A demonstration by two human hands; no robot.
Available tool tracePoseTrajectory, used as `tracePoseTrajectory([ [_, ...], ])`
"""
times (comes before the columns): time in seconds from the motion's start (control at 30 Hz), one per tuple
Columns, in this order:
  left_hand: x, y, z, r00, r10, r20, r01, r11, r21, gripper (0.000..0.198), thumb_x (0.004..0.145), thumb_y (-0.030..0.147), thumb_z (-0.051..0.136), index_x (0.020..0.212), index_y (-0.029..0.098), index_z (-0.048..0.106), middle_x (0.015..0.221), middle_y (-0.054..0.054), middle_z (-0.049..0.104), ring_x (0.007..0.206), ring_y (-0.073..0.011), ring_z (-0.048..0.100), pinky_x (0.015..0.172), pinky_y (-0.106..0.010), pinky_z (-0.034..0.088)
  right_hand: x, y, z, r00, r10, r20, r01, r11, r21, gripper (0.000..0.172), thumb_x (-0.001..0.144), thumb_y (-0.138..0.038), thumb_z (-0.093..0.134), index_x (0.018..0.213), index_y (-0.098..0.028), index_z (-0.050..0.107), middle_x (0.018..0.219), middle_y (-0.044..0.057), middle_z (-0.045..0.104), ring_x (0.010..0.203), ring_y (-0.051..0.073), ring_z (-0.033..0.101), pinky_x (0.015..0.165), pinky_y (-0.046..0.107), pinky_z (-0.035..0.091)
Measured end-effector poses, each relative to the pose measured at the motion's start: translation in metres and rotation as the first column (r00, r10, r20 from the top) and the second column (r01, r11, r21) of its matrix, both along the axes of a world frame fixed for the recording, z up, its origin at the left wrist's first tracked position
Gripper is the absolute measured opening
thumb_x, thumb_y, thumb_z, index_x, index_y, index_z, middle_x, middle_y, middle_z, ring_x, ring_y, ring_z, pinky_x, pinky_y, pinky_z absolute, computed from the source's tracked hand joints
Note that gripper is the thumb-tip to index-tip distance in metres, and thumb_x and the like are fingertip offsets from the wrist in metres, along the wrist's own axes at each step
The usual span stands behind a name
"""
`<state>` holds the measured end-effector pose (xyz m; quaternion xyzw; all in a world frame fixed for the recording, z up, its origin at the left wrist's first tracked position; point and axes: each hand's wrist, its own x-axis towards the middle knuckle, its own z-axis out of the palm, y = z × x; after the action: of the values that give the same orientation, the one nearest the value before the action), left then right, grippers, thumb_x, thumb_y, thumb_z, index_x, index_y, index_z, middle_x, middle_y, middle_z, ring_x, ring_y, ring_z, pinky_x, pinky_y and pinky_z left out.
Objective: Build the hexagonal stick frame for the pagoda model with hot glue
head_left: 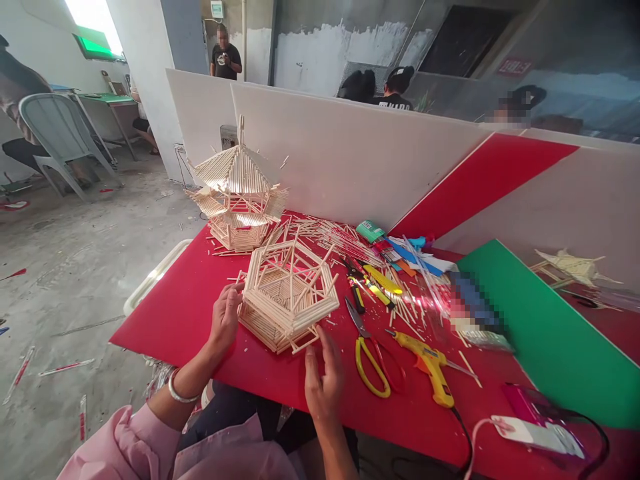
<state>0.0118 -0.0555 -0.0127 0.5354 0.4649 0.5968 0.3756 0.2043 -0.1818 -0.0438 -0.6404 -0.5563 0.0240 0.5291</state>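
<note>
A six-sided pavilion model (pixel 291 308) built of thin wooden sticks sits tilted toward me near the front of the red table. Its base is paneled with sticks, and an open hexagonal frame tops it. My left hand (pixel 226 315) pinches its left edge, with fingers curled. On the front right corner, my right hand (pixel 324 373) has its thumb and fingers around a protruding stick frame. Behind stands a taller stick pavilion (pixel 239 193) with a pointed roof. Scissors (pixel 370 360) with yellow and red handles lie right of my right hand, beside a yellow glue gun (pixel 427 363).
Loose sticks (pixel 330 235), pliers (pixel 356 287) and a yellow cutter (pixel 383 279) lie behind on the red table (pixel 165 327). A white partition (pixel 345 157) closes off the back. A green board (pixel 555 333) leans at right, near a power strip (pixel 537 435). Other people are beyond.
</note>
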Motion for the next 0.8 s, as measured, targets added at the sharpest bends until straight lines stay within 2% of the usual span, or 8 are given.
tracePoseTrajectory([
  [0.27, 0.0, -0.001, -0.003, 0.999, 0.031, -0.01, -0.031, 0.999, -0.029, 0.06, 0.09, 0.069, 0.045, 0.085, 0.017, 0.073, 0.102, -0.011, 0.074, 0.095, -0.0257, 0.068, 0.085, -0.038, 0.053, 0.0, 0.0, 0.003, 0.999, 0.015, 0.029, -0.015, 1.0, -0.008, 0.041, 0.097, -0.024, 0.051, 0.138, -0.023, 0.053, 0.13, 0.013, 0.064, 0.121, 0.025, 0.06, 0.097, 0.046, 0.053],
  [0.47, 0.001, -0.004, 0.009, 1.0, -0.02, -0.004, 0.02, 1.0, -0.001, 0.053, 0.095, 0.06, 0.044, 0.1, 0.018, 0.075, 0.119, -0.011, 0.071, 0.111, -0.0263, 0.065, 0.096, -0.038, 0.052, -0.002, 0.0, 0.009, 0.999, 0.004, 0.048, -0.004, 1.0, 0.016, 0.042, 0.096, -0.022, 0.052, 0.137, -0.024, 0.054, 0.134, 0.014, 0.058, 0.126, 0.027, 0.055, 0.1, 0.049, 0.051],
  [0.57, 0.001, -0.005, 0.015, 1.0, -0.029, -0.012, 0.029, 0.999, 0.039, 0.05, 0.098, 0.054, 0.041, 0.099, 0.019, 0.076, 0.129, -0.01, 0.066, 0.116, -0.0249, 0.062, 0.097, -0.035, 0.051, -0.003, -0.001, 0.012, 0.999, 0.027, 0.044, -0.028, 0.999, 0.03, 0.041, 0.095, -0.021, 0.052, 0.136, -0.024, 0.055, 0.128, 0.013, 0.062, 0.12, 0.026, 0.059, 0.097, 0.048, 0.053],
  [0.67, 0.001, -0.004, 0.015, 1.0, 0.019, -0.01, -0.018, 0.997, 0.081, 0.048, 0.099, 0.052, 0.042, 0.093, 0.018, 0.076, 0.134, -0.01, 0.062, 0.117, -0.0239, 0.06, 0.1, -0.035, 0.048, -0.004, -0.002, 0.016, 0.998, 0.042, 0.043, -0.044, 0.998, 0.053, 0.038, 0.094, -0.02, 0.053, 0.132, -0.023, 0.058, 0.118, 0.011, 0.067, 0.111, 0.025, 0.063, 0.092, 0.045, 0.055],
  [0.8, 0.0, -0.002, 0.011, 0.998, 0.066, 0.02, -0.067, 0.995, 0.071, 0.045, 0.098, 0.052, 0.044, 0.104, 0.019, 0.074, 0.14, -0.01, 0.057, 0.12, -0.0239, 0.058, 0.104, -0.037, 0.047, -0.006, -0.004, 0.02, 0.996, 0.081, 0.028, -0.083, 0.995, 0.06, 0.032, 0.094, -0.021, 0.053, 0.123, -0.024, 0.064, 0.109, 0.009, 0.07, 0.102, 0.024, 0.066, 0.087, 0.043, 0.056],
])
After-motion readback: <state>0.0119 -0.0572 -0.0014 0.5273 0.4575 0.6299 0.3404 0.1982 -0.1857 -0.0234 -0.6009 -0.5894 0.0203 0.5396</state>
